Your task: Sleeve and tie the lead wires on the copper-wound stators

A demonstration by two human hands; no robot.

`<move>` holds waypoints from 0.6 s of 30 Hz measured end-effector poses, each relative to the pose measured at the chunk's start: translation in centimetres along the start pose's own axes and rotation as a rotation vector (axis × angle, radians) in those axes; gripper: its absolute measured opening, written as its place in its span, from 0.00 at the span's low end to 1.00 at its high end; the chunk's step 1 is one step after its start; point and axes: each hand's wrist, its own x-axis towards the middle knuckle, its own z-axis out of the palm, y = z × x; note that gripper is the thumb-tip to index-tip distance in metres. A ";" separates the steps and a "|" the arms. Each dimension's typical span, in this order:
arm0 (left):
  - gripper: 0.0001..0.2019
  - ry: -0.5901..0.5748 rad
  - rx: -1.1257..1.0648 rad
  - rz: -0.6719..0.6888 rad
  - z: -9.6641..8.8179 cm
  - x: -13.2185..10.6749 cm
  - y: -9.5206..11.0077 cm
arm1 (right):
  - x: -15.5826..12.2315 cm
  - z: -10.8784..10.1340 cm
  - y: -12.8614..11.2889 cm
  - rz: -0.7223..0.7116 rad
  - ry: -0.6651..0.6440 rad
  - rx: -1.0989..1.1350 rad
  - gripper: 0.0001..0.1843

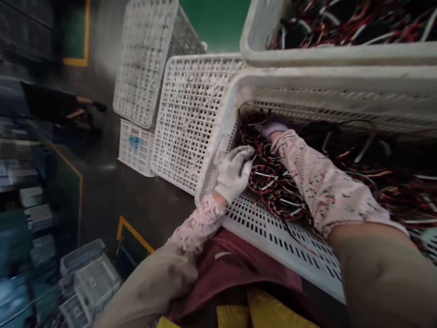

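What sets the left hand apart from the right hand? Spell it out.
The left hand wears a white glove; the right hand wears one that looks purple.
The left hand shows plainly near the white plastic crate's end wall; the right hand sits shadowed among red-and-black wire coils.
Both reach into that crate from pink patterned sleeves.

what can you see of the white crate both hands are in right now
The crate is white, apparently plastic, long and open-topped, with a thick rounded rim, rounded corners and slotted walls. It looks slightly grimy. Dark and red wire coils lie inside, hiding much of its floor. The right hand reaches in among them; the left hand is near its left end, though contact with the wall is unclear. Its right end runs out of view.
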 end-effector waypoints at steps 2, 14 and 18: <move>0.16 0.048 0.137 0.124 -2.9 -2.5 -1.3 | 0.7 -0.4 -0.8 0.039 -0.030 -0.007 0.29; 0.17 -0.207 0.145 0.080 -4.5 -4.3 -4.0 | 1.9 -2.0 -2.1 0.138 -0.196 -0.195 0.35; 0.14 -0.431 -0.185 -0.458 -1.9 -4.9 -4.1 | -2.4 -4.5 -1.7 0.082 -0.173 -0.196 0.42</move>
